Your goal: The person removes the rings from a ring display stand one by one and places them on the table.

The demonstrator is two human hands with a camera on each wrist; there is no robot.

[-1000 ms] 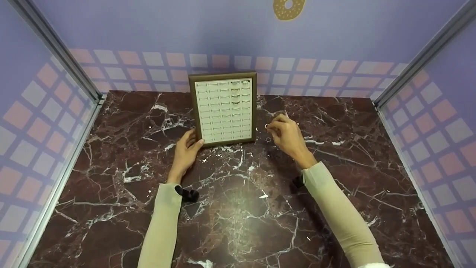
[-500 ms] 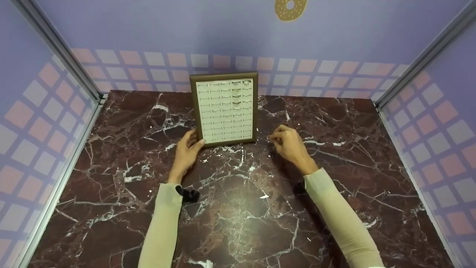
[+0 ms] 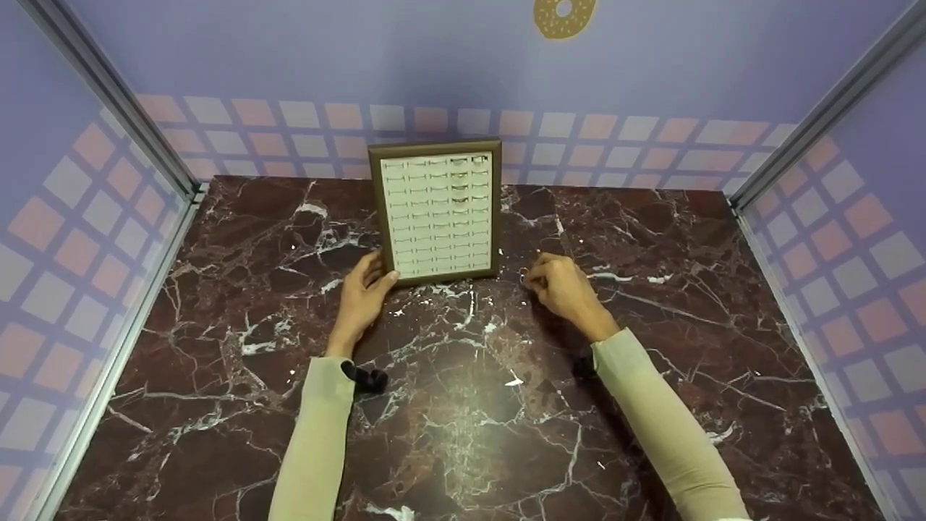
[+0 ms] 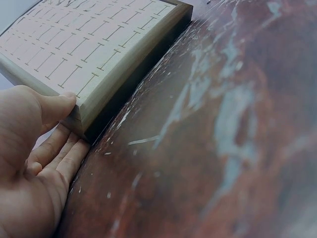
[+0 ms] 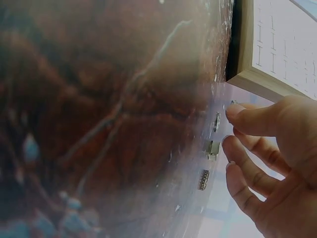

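A framed ring display board [image 3: 434,281] leans upright near the back wall, its pale slotted face toward me. Several rings [image 3: 459,175] sit in slots near its upper right. My left hand [image 3: 360,300] grips the lower left corner, the thumb [image 4: 62,106] on the front of the frame and the fingers behind. To the right of the board, low over the table, my right hand [image 3: 563,288] pinches a small ring [image 5: 234,102] between thumb and index finger, mostly covered by the fingertips. Beside those fingers in the right wrist view lie a thin ring [image 5: 217,121], a wide ring [image 5: 212,148] and a beaded-looking ring [image 5: 203,179].
The dark red marbled table [image 3: 448,434] has white veins and flecks that resemble small objects. Purple walls with pink and white squares [image 3: 430,119] enclose its back and sides, with metal rails [image 3: 116,94] at the corners.
My right hand has come down and slightly toward me, from beside the board's lower right edge to near its bottom corner level. The left hand and the board stay in place.
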